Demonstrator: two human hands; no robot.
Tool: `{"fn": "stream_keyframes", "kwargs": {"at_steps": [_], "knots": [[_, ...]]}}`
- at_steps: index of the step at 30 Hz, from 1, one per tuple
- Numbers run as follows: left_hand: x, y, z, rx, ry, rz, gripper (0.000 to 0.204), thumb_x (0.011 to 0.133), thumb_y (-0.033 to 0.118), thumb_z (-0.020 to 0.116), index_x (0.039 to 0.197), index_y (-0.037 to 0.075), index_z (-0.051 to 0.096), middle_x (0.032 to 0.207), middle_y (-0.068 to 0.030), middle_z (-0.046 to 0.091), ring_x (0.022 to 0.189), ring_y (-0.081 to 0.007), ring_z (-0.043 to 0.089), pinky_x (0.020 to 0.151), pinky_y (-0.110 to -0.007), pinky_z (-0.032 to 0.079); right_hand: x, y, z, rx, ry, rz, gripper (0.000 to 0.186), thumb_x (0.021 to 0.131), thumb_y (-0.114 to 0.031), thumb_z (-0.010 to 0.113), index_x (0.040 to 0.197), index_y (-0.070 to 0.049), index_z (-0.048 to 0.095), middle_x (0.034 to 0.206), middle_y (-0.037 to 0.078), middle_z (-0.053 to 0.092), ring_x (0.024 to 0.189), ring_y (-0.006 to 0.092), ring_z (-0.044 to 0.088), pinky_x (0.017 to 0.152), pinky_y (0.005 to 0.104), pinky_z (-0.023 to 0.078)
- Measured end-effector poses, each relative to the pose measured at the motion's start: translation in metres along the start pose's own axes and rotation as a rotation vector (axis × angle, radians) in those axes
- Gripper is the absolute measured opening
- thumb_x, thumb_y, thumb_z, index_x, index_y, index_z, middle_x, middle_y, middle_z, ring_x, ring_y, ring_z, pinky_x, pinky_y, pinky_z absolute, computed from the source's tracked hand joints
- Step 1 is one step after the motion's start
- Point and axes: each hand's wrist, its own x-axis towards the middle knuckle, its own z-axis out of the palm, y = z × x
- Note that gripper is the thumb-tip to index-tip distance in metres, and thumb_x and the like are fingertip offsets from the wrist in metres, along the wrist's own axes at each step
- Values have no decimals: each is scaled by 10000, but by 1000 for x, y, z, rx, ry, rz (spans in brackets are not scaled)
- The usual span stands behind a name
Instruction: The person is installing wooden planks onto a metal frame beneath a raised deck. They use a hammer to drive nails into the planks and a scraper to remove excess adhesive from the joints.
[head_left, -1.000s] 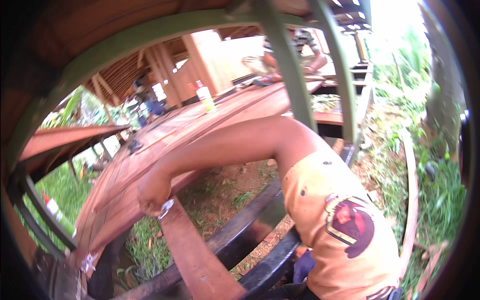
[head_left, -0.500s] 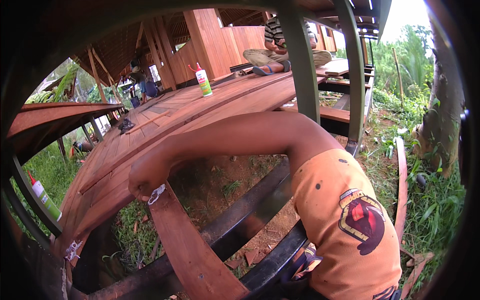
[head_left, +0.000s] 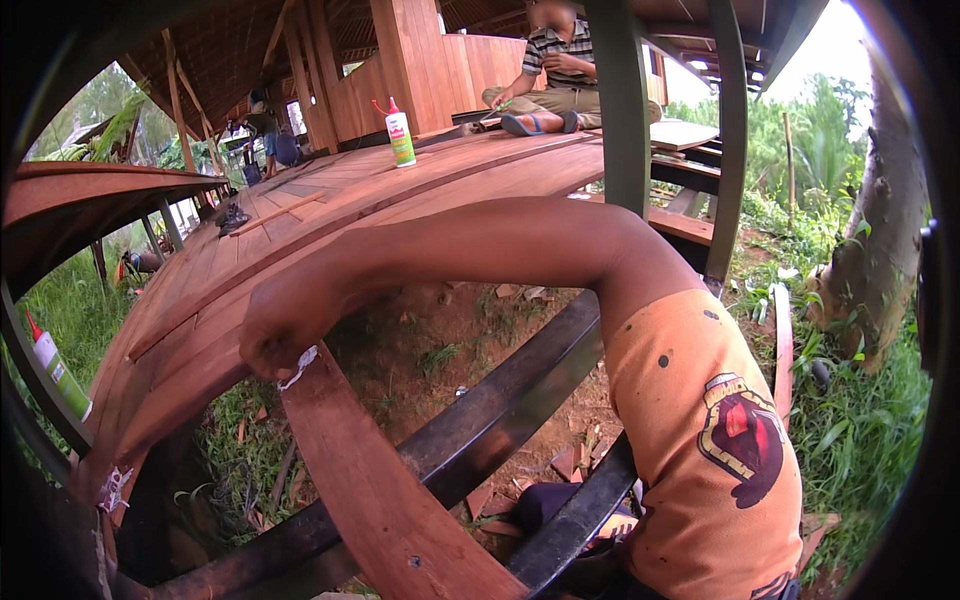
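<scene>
My right arm [head_left: 480,235], in an orange sleeve, reaches across to the left, bent at the elbow. At its end my right hand [head_left: 292,318] is closed, fingers curled down, against the far end of a reddish-brown wooden board [head_left: 385,480]. A white, glue-like smear [head_left: 299,368] shows on that board end beside the fingers. Whether something small is inside the fingers is hidden. The board slants toward me across dark beams [head_left: 500,415]. My left hand is out of view.
A white-and-green bottle with a red nozzle [head_left: 400,138] stands on the curved plank deck [head_left: 330,225]; a similar bottle [head_left: 60,375] is at far left. White smears [head_left: 115,487] mark the lower-left frame. Dark posts [head_left: 626,120] rise ahead. A seated person [head_left: 555,75] and wood scraps [head_left: 565,462] are in view.
The view has shifted, so the bottles and deck appear farther left and higher. My right hand remains at the board end. The seated person's hands have moved, and a thin green-ended item now shows there.
</scene>
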Motion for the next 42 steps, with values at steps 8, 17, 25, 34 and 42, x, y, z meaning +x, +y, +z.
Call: {"fn": "stream_keyframes", "kwargs": {"at_steps": [8,17,25,34,42], "knots": [[3,1,6,-2,-11,-5,787,837,853,559,791,83,717,635,-5,502,555,-214,497,583,-372,345,3,6,-4,-42,-51,-63,157,965,-229,700,1019,-92,752,946,82,749,861,218,697,789,399,527],[-5,5,-12,-19,55,-50,790,818,866,562,768,92,709,628,22,482,555,-186,488,590,-355,334,21,-21,-51,-87,-235,94,192,922,-150,672,1072,-48,733,959,145,736,920,250,697,818,441,535],[25,22,-32,-106,-145,-167,830,738,889,639,792,63,701,684,-13,553,602,-203,531,633,-371,382,122,-85,-53,-278,168,-34,127,899,-120,674,979,-35,722,884,127,736,889,304,723,801,404,561],[5,4,-26,-145,-46,-133,646,970,722,483,694,140,535,646,18,423,573,-145,449,577,-313,319,260,-52,-14,-179,134,-89,201,907,-112,708,1094,-41,736,1010,149,751,984,326,717,883,442,553],[2,0,-27,-162,3,-99,573,975,676,511,745,152,548,690,10,427,608,-158,457,613,-319,342,272,-54,9,-211,134,-114,195,927,-143,713,1104,-64,738,1016,115,729,967,328,701,866,450,535]]}}
